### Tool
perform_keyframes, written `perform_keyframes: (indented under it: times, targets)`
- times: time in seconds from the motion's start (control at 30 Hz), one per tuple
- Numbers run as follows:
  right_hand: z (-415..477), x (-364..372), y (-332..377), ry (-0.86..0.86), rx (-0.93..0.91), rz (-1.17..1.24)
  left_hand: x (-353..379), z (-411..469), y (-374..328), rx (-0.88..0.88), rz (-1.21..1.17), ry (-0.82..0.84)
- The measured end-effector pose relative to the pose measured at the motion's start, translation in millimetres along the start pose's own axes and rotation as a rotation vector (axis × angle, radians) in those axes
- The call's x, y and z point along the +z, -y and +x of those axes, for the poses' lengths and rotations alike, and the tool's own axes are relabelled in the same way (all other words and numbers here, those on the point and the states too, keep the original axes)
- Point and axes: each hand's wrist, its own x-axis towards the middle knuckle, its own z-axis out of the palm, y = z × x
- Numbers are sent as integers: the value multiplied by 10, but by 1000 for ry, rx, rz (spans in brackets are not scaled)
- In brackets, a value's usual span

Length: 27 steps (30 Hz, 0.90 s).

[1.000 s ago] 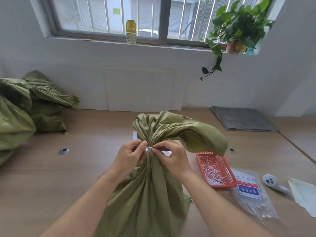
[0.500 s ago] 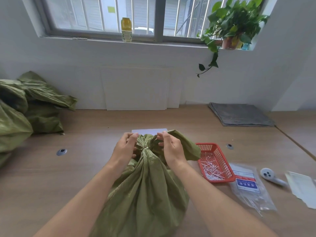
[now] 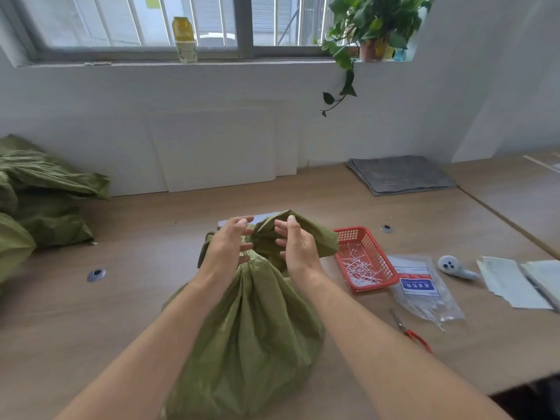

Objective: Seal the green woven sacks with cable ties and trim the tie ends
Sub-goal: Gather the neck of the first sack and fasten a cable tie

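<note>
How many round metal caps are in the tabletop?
2: one cap left of the front sack, another right of the red basket, by its far edge. The sack may hide more.

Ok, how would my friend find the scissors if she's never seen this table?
Start at the wooden table and the big green sack in the middle. Look right of the sack, nearer the table's front edge, in front of the clear bag of cable ties. The scissors lie flat there: thin metal blades with red handles, far smaller than the red basket.
</note>
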Motion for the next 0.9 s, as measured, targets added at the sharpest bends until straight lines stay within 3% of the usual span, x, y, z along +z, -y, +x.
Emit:
perform_keyframes:
  times: [0.2, 0.77, 0.9]
  targets:
    - [-77, -520, -102, 3, -10, 31, 469, -226, -10, -40, 56, 3]
    - [-177, -2782, -914, 14, 116, 46, 2710, -933, 444, -294, 17, -52]
    - [-187, -3068, -1073, -63, 156, 29, 3016, -919, 585, -343, 19, -24]
